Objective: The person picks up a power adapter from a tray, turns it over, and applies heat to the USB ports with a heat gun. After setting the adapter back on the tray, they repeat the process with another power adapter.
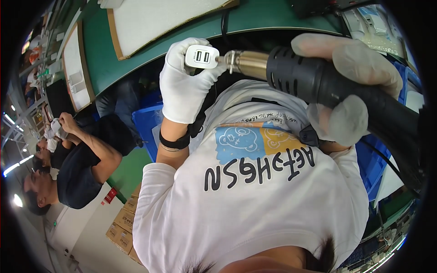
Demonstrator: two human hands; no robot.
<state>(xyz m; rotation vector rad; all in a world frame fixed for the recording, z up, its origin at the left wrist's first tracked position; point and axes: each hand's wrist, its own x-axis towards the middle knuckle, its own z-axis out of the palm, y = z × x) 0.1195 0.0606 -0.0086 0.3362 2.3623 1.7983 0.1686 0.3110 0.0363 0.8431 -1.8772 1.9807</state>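
My left hand [180,91], in a white glove, is closed round a white two-port USB charger [200,65]. The charger's face with the two dark slots points up toward the camera. From the right, my right hand [366,68] grips a black hot-air gun [298,75]; translucent covers are on its fingers. The gun's brass-coloured metal nozzle [252,62] is aimed left, its narrow tip right at the charger's edge. Whether tip and charger touch, I cannot tell.
Beyond my hands runs a green workbench [98,48] with a white, brown-edged board [150,22] on it. Blue crates [146,125] stand beside me on both sides. A clear bag of white items [373,27] lies far right. At left a co-worker [86,168] handles a white piece near cardboard boxes [122,227].
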